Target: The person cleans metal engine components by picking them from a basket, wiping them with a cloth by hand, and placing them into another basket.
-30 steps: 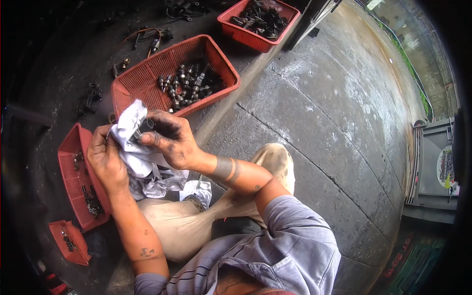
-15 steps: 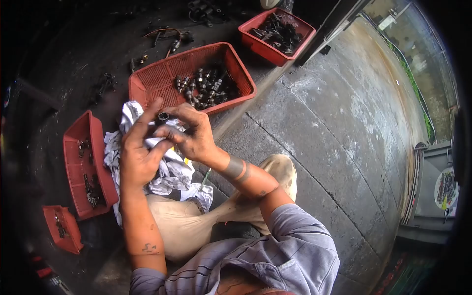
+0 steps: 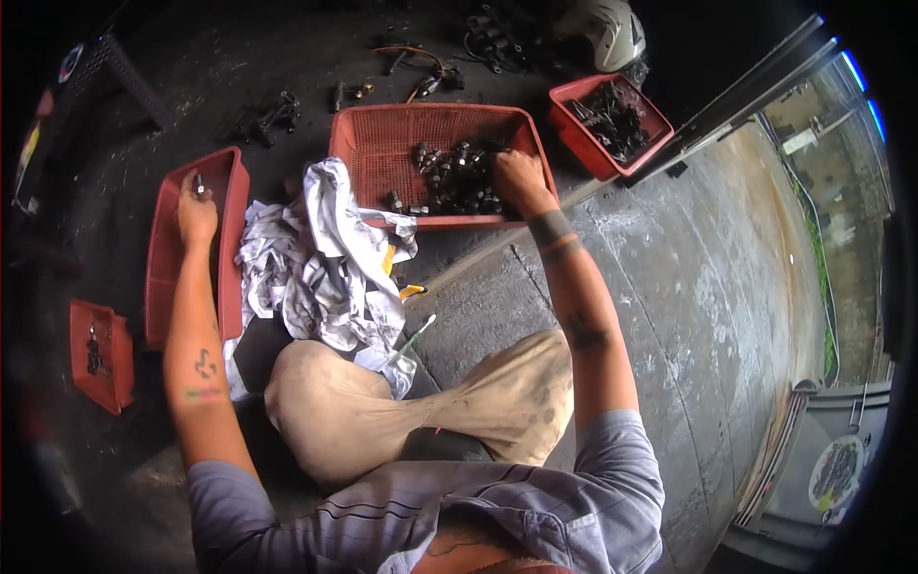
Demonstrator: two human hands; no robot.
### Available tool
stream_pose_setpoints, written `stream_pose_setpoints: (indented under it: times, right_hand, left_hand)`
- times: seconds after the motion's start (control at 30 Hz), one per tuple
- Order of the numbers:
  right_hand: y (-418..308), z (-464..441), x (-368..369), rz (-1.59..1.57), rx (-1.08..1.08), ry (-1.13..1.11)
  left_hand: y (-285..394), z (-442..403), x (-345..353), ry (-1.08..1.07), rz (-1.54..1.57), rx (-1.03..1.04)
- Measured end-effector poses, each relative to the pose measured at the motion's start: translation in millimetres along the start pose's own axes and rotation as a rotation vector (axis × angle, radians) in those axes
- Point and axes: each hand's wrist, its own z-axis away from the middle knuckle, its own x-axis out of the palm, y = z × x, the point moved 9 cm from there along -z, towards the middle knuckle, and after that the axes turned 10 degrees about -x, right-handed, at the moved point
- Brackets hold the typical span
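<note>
My left hand reaches into the upper part of a long red plastic basket on the left. Between its fingers is a small shiny metal part, too small to name further. In the large red mesh basket, my right hand dips down at the right side with its fingers curled. Its fingertips are hidden among dark and silvery metal fittings. Crumpled white rags, stained grey, lie between the two baskets in front of my knees.
Another red basket of dark parts stands at the upper right, below a white helmet. A smaller red basket sits at far left. A green-handled brush lies by the rags. Loose parts and a cable are on the dark floor.
My hands, together over the rags before, have moved apart. The left went into the left basket with a metal part; the right went into the large basket. The view has also shifted.
</note>
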Motion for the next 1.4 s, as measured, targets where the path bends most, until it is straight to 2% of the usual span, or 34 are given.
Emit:
stream_pose_setpoints:
  times: [0.07, 0.1, 0.13, 0.2, 0.27, 0.33, 0.4, 0.47, 0.53, 0.6, 0.63, 0.67, 0.7, 0.73, 0.8, 0.83, 0.87, 0.93, 0.97, 1.0, 1.03, 1.07, 1.1, 1.17, 1.2, 1.23, 1.27, 1.3, 1.33, 1.37, 1.4]
  right_hand:
    - [-3.2, -3.7, 16.1, -0.025, -0.057, -0.051]
    - [-0.1, -10.4, 27.6, -0.080, -0.082, -0.081]
    - [-3.0, -14.8, 27.8, -0.134, -0.110, -0.110]
    - [-3.2, -7.1, 17.5, -0.215, -0.112, -0.085]
    - [-0.7, 0.5, 2.7, -0.414, -0.058, -0.017]
    - [-12.6, 12.1, -12.8, -0.459, -0.101, 0.031]
    - [-42.9, 21.8, -20.3, -0.502, -0.441, 0.037]
    - [-37.7, 20.7, -9.7, -0.404, -0.400, 0.027]
    - [-27.2, 19.5, 1.5, -0.302, -0.361, 0.025]
    - [-5.4, 15.6, 19.9, -0.215, -0.188, -0.060]
    - [-15.1, 16.9, 9.3, -0.214, -0.197, -0.062]
    - [-24.0, 21.4, -8.4, -0.077, -0.197, 0.003]
    - [-32.9, 25.0, -25.8, 0.060, -0.198, 0.070]
    - [-36.1, 25.3, -29.8, 0.063, -0.209, 0.072]
    - [-31.7, 27.6, -46.4, -0.052, -0.144, 0.211]
    - [-38.9, 32.1, -61.5, -0.047, -0.193, 0.315]
    - [-45.1, 32.7, -67.0, -0.050, -0.195, 0.316]
    - [-41.0, 35.5, -76.2, -0.815, -0.018, 0.483]
    - [-54.2, 35.9, -88.1, -0.974, -0.049, 0.567]
    - [-71.7, 35.1, -97.8, -0.984, -0.056, 0.562]
    - [-88.0, 35.2, -107.3, -1.166, -0.074, 0.595]
    - [-104.6, 34.8, -114.5, -1.350, -0.095, 0.627]
    - [-119.4, 34.4, -120.5, -1.401, -0.098, 0.668]
    - [-136.6, 35.4, -124.9, -1.379, -0.048, 0.597]
    - [-143.9, 34.1, -125.0, -1.370, -0.041, 0.562]
    - [-162.1, 54.0, -157.4, -1.119, -0.255, 1.008]
    - [-163.6, 54.5, -150.9, -1.102, -0.287, 0.956]
    - [-167.1, 39.9, -140.1, -1.179, -0.301, 0.649]
    - [-173.1, 52.0, -140.1, -1.230, -0.360, 0.806]
    - [-177.3, 57.0, -132.9, -1.149, -0.349, 0.809]
    - [-183.5, 46.2, -109.0, -1.386, -0.292, 0.556]
  left_hand:
    - [-34.6, -29.5, 6.2, 0.028, 0.059, 0.001]
    - [-76.9, -68.7, 32.4, -0.002, 0.272, 0.021]
    - [-69.6, -65.2, 27.5, -0.001, 0.274, 0.011]
    - [-36.8, -50.4, -0.2, 0.148, 0.034, 0.124]
    - [-0.1, -26.3, -20.9, 0.159, 0.059, 0.115]
    - [46.5, 3.8, -28.7, 0.113, 0.108, 0.356]
    - [92.1, 54.3, -34.0, -0.074, 0.256, 0.492]
    - [113.1, 96.2, -17.6, -0.303, 0.187, 0.530]
    - [121.4, 139.0, 4.9, -0.615, 0.016, 0.417]
    - [121.9, 171.6, 20.9, -0.645, -0.280, 0.443]
    - [111.6, 179.9, 34.4, -0.608, -0.348, 0.461]
    - [101.8, 186.2, 49.3, -0.570, -0.417, 0.479]
    - [96.7, 187.6, 62.2, -0.691, -0.409, 0.489]
    - [98.8, 187.0, 60.0, -0.594, -0.359, 0.581]
    - [100.9, 172.6, 37.3, -0.486, -0.014, 0.476]
    - [107.3, 167.0, 14.7, -0.459, 0.316, 0.398]
    - [111.7, 160.6, 3.6, -0.499, 0.574, 0.400]
    - [122.8, 160.2, -22.6, -0.695, 1.181, 0.399]
    - [129.9, 166.3, -37.3, -0.664, 1.252, 0.426]
    - [140.1, 176.8, -50.4, -0.628, 1.321, 0.457]
    - [145.8, 186.2, -51.5, -0.601, 1.322, 0.496]
    - [151.7, 197.1, -44.4, -0.608, 1.330, 0.412]
    - [163.4, 212.9, -30.5, -0.794, 1.457, 0.396]
    - [177.5, 225.3, -22.4, -0.637, 1.423, 0.382]
    - [181.5, 230.3, -13.6, -0.721, 1.420, 0.323]
    - [188.3, 235.5, -19.2, -0.700, 1.360, 0.375]
    - [184.4, 234.3, -12.9, -0.610, 1.228, 0.386]
    - [187.2, 238.0, -16.2, -0.590, 1.303, 0.453]
    - [197.5, 240.3, -26.9, -0.624, 1.287, 0.559]
    - [189.4, 236.7, -17.8, -0.596, 1.308, 0.430]
    - [189.0, 235.8, -14.5, -0.741, 1.443, 0.342]
